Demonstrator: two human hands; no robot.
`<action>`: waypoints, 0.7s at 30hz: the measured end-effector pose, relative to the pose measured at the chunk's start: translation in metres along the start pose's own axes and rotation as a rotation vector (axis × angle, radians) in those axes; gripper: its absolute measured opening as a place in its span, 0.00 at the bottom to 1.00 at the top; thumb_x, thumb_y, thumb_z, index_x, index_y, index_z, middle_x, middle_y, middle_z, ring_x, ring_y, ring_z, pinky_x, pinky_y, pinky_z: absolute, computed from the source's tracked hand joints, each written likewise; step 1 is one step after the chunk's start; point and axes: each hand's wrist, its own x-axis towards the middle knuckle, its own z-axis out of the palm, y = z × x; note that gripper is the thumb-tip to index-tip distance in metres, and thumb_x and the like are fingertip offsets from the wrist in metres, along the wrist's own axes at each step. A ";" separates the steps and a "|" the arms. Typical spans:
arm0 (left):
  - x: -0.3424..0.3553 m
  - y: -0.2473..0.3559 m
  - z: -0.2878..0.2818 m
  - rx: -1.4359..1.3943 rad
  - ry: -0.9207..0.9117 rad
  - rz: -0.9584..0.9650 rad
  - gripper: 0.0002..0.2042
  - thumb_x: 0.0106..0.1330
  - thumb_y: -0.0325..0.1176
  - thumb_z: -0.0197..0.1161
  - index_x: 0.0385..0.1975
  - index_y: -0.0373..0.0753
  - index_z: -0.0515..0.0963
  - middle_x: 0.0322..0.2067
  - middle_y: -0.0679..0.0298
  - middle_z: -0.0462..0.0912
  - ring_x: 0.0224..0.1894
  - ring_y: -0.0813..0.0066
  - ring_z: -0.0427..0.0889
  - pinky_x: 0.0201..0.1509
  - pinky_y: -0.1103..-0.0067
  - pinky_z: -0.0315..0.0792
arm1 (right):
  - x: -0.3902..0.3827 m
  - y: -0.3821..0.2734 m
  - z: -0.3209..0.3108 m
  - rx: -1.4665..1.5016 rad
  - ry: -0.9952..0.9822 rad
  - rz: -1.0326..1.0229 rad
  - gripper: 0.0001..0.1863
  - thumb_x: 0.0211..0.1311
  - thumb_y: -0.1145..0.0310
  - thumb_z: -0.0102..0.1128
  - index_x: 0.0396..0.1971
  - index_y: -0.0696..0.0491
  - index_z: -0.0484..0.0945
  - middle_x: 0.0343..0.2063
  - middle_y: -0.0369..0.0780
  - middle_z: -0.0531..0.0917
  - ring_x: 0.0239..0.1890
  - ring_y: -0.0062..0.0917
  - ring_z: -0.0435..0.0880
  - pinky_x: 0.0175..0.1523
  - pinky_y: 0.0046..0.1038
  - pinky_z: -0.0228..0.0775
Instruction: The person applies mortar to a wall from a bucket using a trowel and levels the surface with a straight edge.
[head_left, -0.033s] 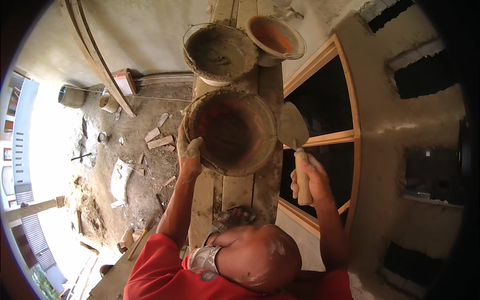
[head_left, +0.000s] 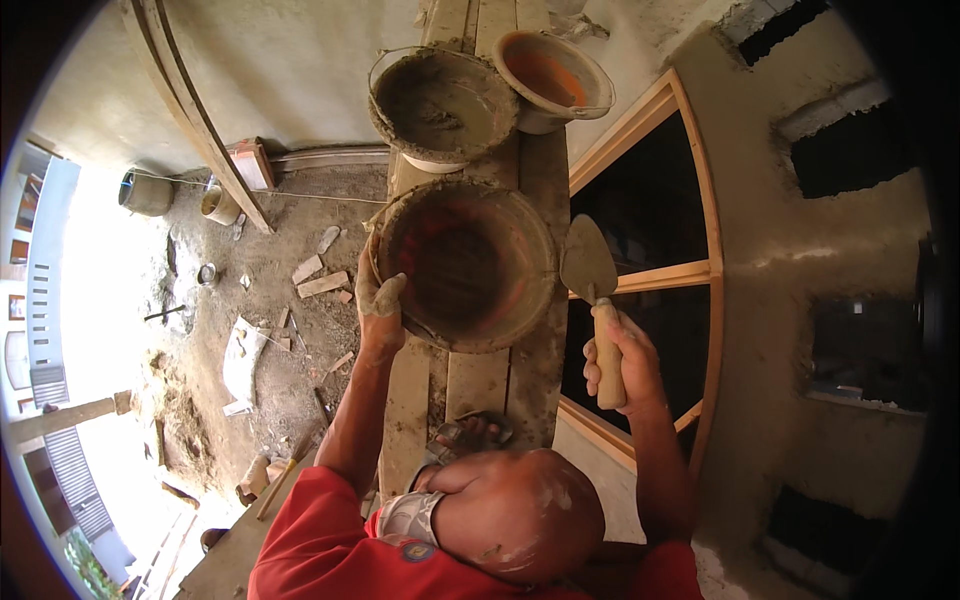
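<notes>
Mud-coated bucket [head_left: 528, 240] on planks [head_left: 478, 382]: probably stiff, gritty-slick, weight unclear; best held by rim. Left hand [head_left: 380, 308]: fingers curled over rim. Right hand [head_left: 634, 362]: fingers wrapped round trowel [head_left: 590, 262] handle, beside bucket.

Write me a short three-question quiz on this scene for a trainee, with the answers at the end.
1. True or false: the left hand holds the nearest bucket at its left side.

2. The right hand grips a trowel. What colour is its handle?
A) black
B) tan
C) blue

3. How many buckets stand on the planks?

Key:
1. True.
2. B.
3. Three: the nearest one, the mud-coated bucket beyond it, and the orange-stained bucket at the far right.
</notes>
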 end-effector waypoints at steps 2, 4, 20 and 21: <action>0.000 -0.005 -0.003 -0.024 0.002 -0.006 0.34 0.54 0.21 0.49 0.66 0.31 0.54 0.62 0.53 0.64 0.65 0.65 0.63 0.71 0.73 0.54 | 0.011 0.004 -0.001 0.054 -0.026 0.036 0.18 0.64 0.56 0.54 0.48 0.50 0.68 0.24 0.40 0.76 0.16 0.23 0.74 0.18 0.25 0.68; 0.001 -0.009 -0.005 0.010 0.002 0.016 0.34 0.56 0.22 0.51 0.67 0.31 0.53 0.62 0.53 0.64 0.65 0.65 0.63 0.70 0.73 0.54 | 0.029 0.002 0.006 0.116 -0.021 0.069 0.17 0.64 0.57 0.53 0.48 0.50 0.68 0.23 0.40 0.76 0.16 0.23 0.74 0.18 0.26 0.68; -0.089 0.017 0.060 1.086 -0.633 0.471 0.37 0.58 0.40 0.67 0.68 0.52 0.59 0.72 0.49 0.36 0.71 0.35 0.32 0.66 0.40 0.35 | -0.017 -0.054 0.012 -0.455 0.120 -0.494 0.28 0.62 0.58 0.54 0.58 0.59 0.65 0.24 0.38 0.74 0.18 0.20 0.74 0.19 0.22 0.69; -0.093 0.015 0.049 1.107 -0.364 0.497 0.39 0.59 0.42 0.67 0.69 0.45 0.54 0.71 0.47 0.38 0.72 0.38 0.36 0.70 0.47 0.40 | -0.018 -0.054 0.015 -0.442 0.121 -0.500 0.27 0.61 0.59 0.56 0.56 0.59 0.66 0.23 0.38 0.74 0.17 0.19 0.73 0.19 0.22 0.68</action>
